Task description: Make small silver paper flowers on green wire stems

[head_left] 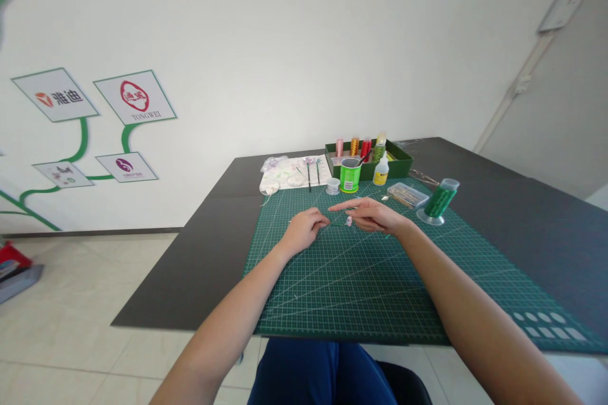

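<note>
My left hand [308, 228] is closed in a pinch on a thin green stem above the green cutting mat [332, 285]. The stem runs rightward to a small pale pink-white flower [349, 221]. My right hand [373, 215] is beside the flower, its index finger stretched out to the left and the other fingers partly bent and apart. The bent fingertips come close to the flower; whether they touch it I cannot tell. No held thing shows in my right hand. Right of it, a spool of green thread [439, 200] leans on a clear round base.
Behind my hands stand a green tin [350, 176], a glue bottle [380, 171], a small white tub [333, 186] and a dark green box [403, 166] with coloured spools. A clear case [407, 195] lies right, a white cloth [289, 175] with flower pieces left.
</note>
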Motion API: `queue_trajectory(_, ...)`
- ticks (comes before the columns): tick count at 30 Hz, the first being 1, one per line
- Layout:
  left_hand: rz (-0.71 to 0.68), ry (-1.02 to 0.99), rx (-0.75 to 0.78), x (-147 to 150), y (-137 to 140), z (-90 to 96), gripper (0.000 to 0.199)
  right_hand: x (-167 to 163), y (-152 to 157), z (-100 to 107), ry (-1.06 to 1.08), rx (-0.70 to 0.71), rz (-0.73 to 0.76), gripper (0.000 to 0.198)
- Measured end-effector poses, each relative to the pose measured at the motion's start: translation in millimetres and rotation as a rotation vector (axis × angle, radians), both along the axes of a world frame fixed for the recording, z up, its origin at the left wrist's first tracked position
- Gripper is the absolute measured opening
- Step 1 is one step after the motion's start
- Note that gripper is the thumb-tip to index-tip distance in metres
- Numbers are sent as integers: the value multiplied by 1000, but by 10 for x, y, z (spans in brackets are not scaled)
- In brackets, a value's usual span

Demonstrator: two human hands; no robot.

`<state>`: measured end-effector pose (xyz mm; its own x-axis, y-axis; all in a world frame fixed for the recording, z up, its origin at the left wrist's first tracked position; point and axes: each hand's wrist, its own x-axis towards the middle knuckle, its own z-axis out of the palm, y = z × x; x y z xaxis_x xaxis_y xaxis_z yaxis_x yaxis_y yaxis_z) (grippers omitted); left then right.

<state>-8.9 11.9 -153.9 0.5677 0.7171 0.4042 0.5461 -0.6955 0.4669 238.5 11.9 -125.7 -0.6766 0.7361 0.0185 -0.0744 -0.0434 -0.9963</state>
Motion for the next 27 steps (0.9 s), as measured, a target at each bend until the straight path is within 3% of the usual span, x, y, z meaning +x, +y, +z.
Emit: queue_trajectory(27,-134,-43,-4,10,-51,13,12,190,96,-90,-48,-34,-10,57)
